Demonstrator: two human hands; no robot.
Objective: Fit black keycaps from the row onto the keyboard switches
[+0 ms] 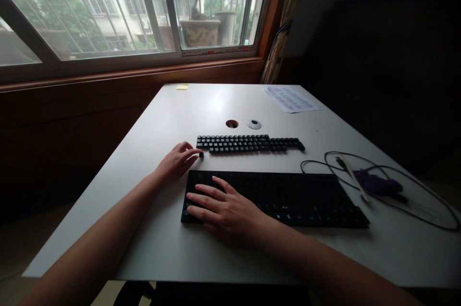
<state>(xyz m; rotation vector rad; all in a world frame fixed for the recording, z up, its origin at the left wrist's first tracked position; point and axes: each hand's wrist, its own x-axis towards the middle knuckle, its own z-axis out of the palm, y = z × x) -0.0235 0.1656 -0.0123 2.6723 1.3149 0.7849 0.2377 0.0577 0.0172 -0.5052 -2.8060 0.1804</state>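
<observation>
My left hand point(178, 158) is beside the left end of several rows of loose black keycaps point(237, 143), laid out on the white table. Its thumb and index finger pinch a single black keycap point(201, 155) just below those rows. Nearer to me lies a black keyboard point(288, 195), most of its upper part bare of keycaps, with keys still along its front rows. My right hand point(226, 207) rests over the keyboard's left end, fingers spread and holding nothing visible. The palm hides the keyboard's front left part.
A black cable point(432, 186) loops at the right, around a thin pale stick point(355, 181) and a dark purple item point(378, 182). Behind the keycaps are a round table hole point(232, 124) and a white ring point(254, 124). Printed paper point(291, 99) and a yellow note point(182, 87) lie farther back.
</observation>
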